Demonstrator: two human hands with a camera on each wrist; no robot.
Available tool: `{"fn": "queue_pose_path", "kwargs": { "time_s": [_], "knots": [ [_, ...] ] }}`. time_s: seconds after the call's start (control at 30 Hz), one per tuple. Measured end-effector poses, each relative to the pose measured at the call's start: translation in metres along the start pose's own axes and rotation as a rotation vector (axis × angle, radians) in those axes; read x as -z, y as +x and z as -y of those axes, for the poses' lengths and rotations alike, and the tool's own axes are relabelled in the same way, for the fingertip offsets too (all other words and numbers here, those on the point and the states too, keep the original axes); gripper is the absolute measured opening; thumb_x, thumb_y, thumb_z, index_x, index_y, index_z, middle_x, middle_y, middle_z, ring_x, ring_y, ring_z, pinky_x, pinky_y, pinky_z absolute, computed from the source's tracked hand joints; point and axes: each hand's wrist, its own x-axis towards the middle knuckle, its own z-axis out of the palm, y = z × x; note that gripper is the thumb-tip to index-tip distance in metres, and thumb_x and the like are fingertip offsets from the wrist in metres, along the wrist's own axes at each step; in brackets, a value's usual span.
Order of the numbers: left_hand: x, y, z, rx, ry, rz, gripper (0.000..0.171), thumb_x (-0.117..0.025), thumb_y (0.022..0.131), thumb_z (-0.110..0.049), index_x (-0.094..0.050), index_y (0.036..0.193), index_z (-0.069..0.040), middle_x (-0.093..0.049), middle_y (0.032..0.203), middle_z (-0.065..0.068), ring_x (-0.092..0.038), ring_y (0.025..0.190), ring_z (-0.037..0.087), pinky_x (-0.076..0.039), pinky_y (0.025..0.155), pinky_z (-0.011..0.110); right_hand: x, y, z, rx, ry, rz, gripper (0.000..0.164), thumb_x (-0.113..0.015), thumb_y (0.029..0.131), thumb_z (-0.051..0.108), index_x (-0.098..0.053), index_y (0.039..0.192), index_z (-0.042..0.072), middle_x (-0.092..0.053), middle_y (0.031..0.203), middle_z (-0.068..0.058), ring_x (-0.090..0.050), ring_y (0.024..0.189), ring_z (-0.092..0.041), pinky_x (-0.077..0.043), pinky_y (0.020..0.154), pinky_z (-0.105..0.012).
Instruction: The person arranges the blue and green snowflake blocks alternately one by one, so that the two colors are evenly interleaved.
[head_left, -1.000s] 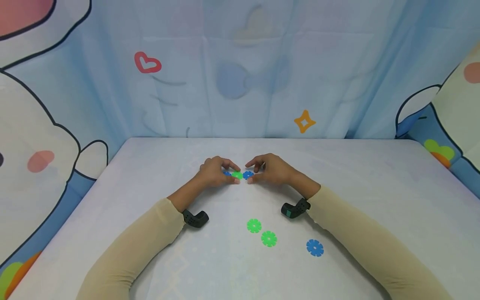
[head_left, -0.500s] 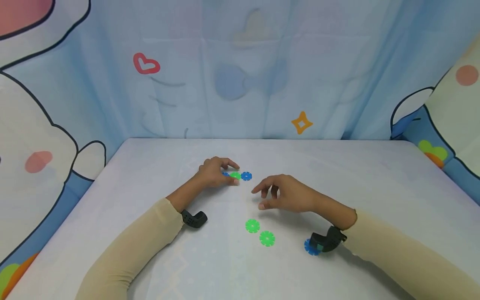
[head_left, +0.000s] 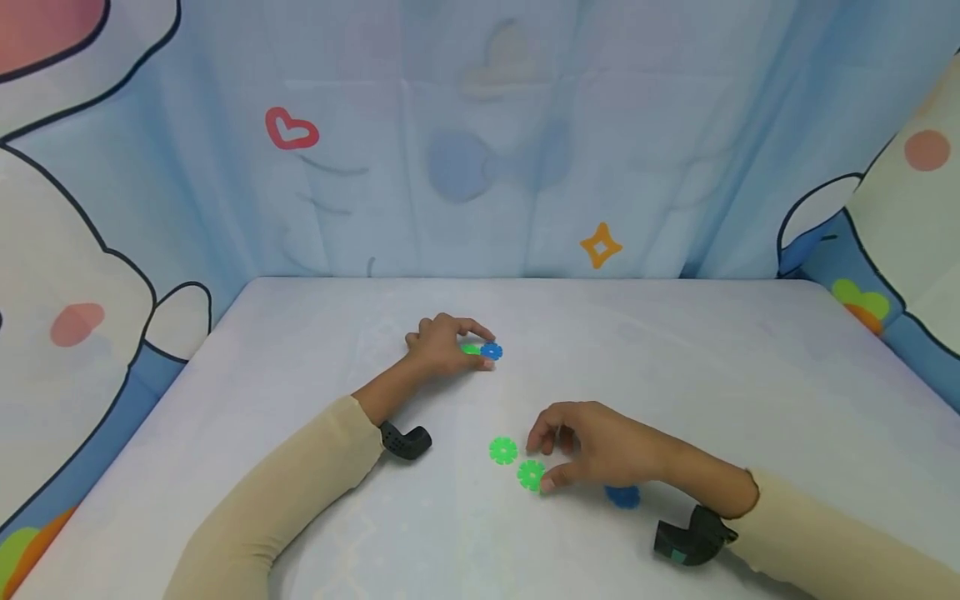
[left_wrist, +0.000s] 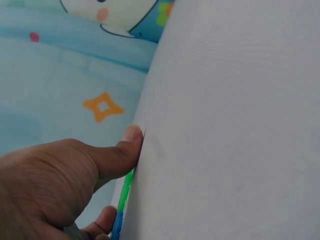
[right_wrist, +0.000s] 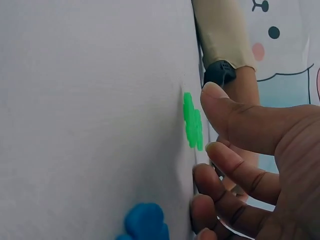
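Note:
Toward the far side of the table, my left hand [head_left: 442,347] holds a blue notched snowflake disc [head_left: 491,351] between thumb and index finger. Beside it a green disc [head_left: 470,349] is partly covered by the hand; in the left wrist view the green disc [left_wrist: 125,191] is edge-on, with another blue disc [left_wrist: 117,226] below it. Nearer the front, my right hand [head_left: 600,440] is low over the table, fingers bent and apart from the thumb. Its thumb tip is right at the edge of a green disc [head_left: 531,476]. Nothing is between its fingers.
Another green disc [head_left: 503,451] lies just left of the right hand. A blue disc [head_left: 622,497] lies under the right hand's wrist side, partly hidden. A white cloth covers the table [head_left: 375,533], and a printed blue curtain [head_left: 480,167] hangs behind it.
My right hand has left the far blue disc and come back toward me and right, down to the front green discs. My left hand has shifted slightly right along the row, onto the blue disc.

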Motion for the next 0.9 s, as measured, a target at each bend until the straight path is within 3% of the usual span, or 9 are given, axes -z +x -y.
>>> {"fn": "queue_pose_path", "kwargs": {
  "time_s": [0.47,0.9],
  "knots": [
    [-0.002,0.0,0.001,0.011,-0.036,-0.011,0.033,-0.077,0.081,-0.051,-0.072,0.111,-0.041,-0.056,0.134,0.006,-0.043,0.12,0.033,-0.029,0.093,0.053,-0.011,0.001,0.004,0.045,-0.129,-0.06,0.03,-0.084,0.077,0.038,-0.068,0.102,0.032,-0.056,0.087,0.016,-0.049,0.077,-0.003,-0.043,0.07,-0.02],
    [-0.002,0.0,0.001,-0.003,-0.052,-0.008,0.032,-0.076,0.081,-0.051,-0.072,0.111,-0.04,-0.056,0.135,0.007,-0.042,0.12,0.034,-0.029,0.093,0.053,-0.011,-0.003,0.007,0.035,-0.111,-0.055,0.027,-0.084,0.078,0.035,-0.065,0.096,0.029,-0.057,0.087,0.015,-0.05,0.078,-0.003,-0.043,0.071,-0.02]
  ]
}}
